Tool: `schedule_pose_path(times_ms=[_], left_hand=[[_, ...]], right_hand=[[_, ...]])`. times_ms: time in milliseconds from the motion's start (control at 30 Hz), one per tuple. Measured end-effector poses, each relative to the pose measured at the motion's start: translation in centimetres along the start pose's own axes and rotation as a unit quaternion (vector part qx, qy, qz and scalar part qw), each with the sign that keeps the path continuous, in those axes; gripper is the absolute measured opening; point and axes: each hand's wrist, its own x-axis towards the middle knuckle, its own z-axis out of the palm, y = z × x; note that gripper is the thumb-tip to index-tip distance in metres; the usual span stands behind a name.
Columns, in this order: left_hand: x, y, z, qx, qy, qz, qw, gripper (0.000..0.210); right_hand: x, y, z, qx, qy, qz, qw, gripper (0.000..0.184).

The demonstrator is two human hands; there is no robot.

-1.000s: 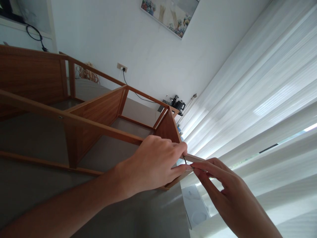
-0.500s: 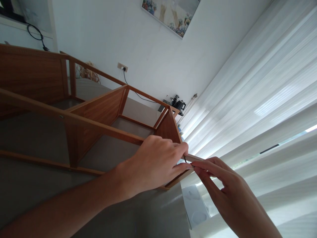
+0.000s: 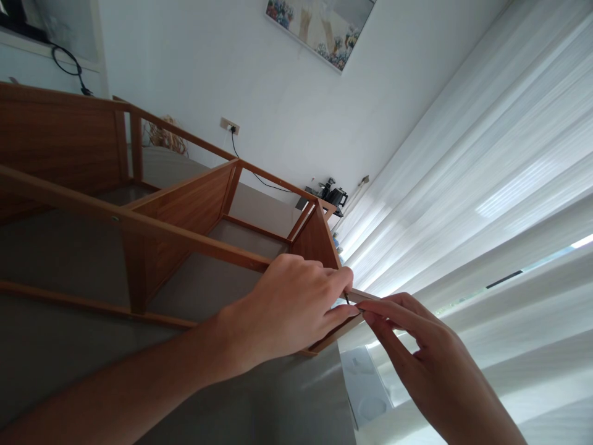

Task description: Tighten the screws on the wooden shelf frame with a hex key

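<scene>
A brown wooden shelf frame (image 3: 199,242) with slatted-looking panels stretches from the left toward my hands. My left hand (image 3: 287,306) reaches over its near corner, thumb and index finger closed around a thin dark metal piece (image 3: 347,298), perhaps a screw or a bolt. From the right comes my right hand (image 3: 424,352), its thumb and fingertips pinched together at the left thumb's tip. Something small and metallic shows at that pinch, too small to name. The fingers hide most of the frame's corner.
A white curtain (image 3: 463,204) hangs along the right. On the wall are a framed picture (image 3: 319,28) and a socket (image 3: 230,126) with a black plug. Near the far corner stands a black kettle (image 3: 336,196). A white box (image 3: 364,383) lies below my right hand.
</scene>
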Motion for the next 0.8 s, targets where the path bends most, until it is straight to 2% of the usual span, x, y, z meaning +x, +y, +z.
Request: schedule_pose_path(times_ms=[133, 300, 400, 600, 800], left_hand=[[0.0, 0.0, 0.3, 0.003, 0.005, -0.003, 1.000, 0.026], [0.0, 0.1, 0.3, 0.004, 0.007, -0.005, 1.000, 0.026], [0.0, 0.0, 0.2, 0.003, 0.005, -0.004, 1.000, 0.025], [0.0, 0.1, 0.1, 0.006, -0.004, -0.007, 1.000, 0.026], [0.0, 0.3, -0.2, -0.001, -0.001, -0.008, 1.000, 0.022]], right_hand=[[0.0, -0.3, 0.0, -0.015, 0.010, 0.002, 1.000, 0.026], [0.1, 0.2, -0.2, -0.057, 0.014, 0.031, 0.998, 0.019], [0.3, 0.7, -0.2, -0.054, -0.020, 0.041, 0.998, 0.021], [0.9, 1.3, 0.0, 0.020, -0.112, 0.029, 0.993, 0.022], [1.7, 0.7, 0.4, 0.016, -0.125, 0.015, 0.992, 0.021]])
